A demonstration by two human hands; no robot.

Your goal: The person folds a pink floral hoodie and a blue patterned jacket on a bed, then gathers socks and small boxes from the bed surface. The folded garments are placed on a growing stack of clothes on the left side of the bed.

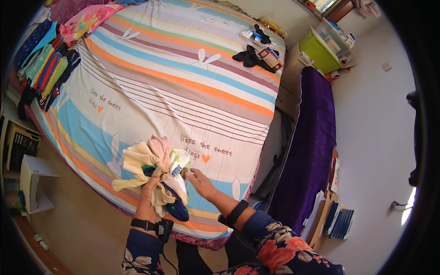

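My left hand (149, 187) is closed round a bunch of socks (161, 173), gathered at the middle so their ends fan out. Beige, pink, white with green and navy pieces show among them. Just to the right of the bunch is my right hand (201, 183), its fingers bent together at the white sock (179, 158). A small grey-brown bit shows at those fingertips, too small to name. Both hands are above the near edge of a bed covered by a striped sheet (183, 101) with rabbit and heart prints.
Folded clothes (46, 73) are stacked at the bed's far left, beside a pink patterned cloth (87, 23). Black socks (250, 57) and small boxes (270, 59) lie at the far right corner. A purple-covered long piece (307, 137) and books (341, 222) stand along the right wall.
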